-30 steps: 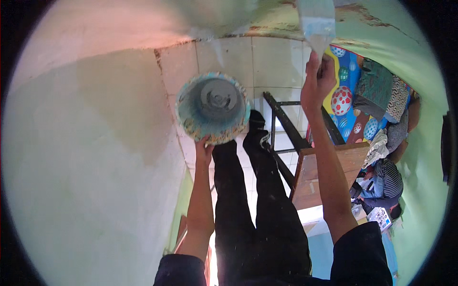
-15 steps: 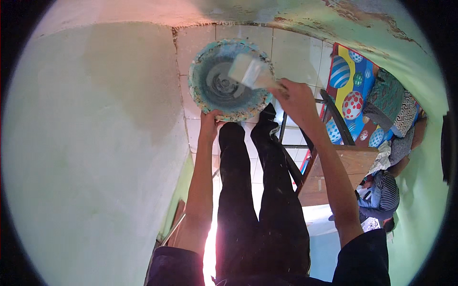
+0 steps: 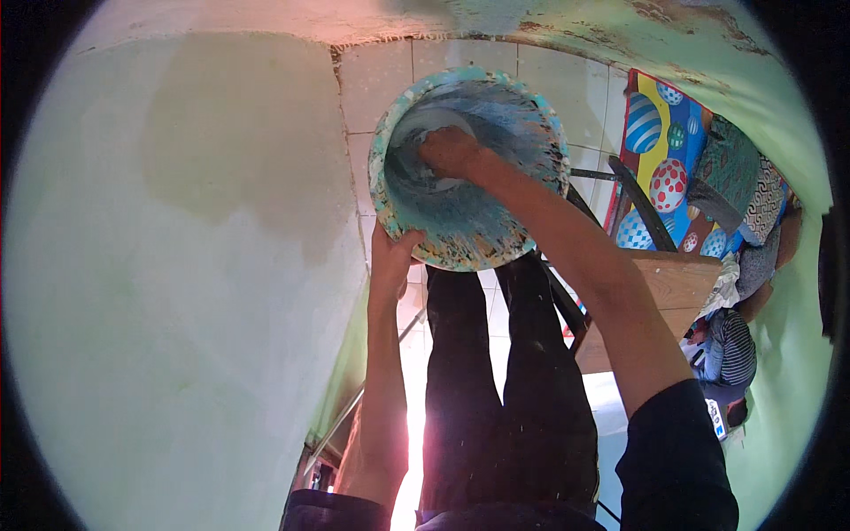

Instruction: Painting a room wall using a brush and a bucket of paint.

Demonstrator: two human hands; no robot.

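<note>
My left hand grips the near-left rim of a round paint bucket, its thumb over the edge. Turquoise, white and orange paint is crusted on the bucket's rim and inner wall. The bucket tilts so that its mouth faces me. Deep inside it, my right hand is closed around a paintbrush, now hidden behind the fist; the brush showed plainly half a second ago. Pale grey liquid shows around that hand at the bottom.
A pale wall with a damp patch rises on the left. White floor tiles lie below. To the right are a wooden board with dark metal legs, a colourful patterned mat, folded cloths and a seated person in stripes.
My right hand has lowered the paintbrush from above the bucket's mouth down inside it. The bucket has come nearer and tilted more toward me, still held by my left hand.
</note>
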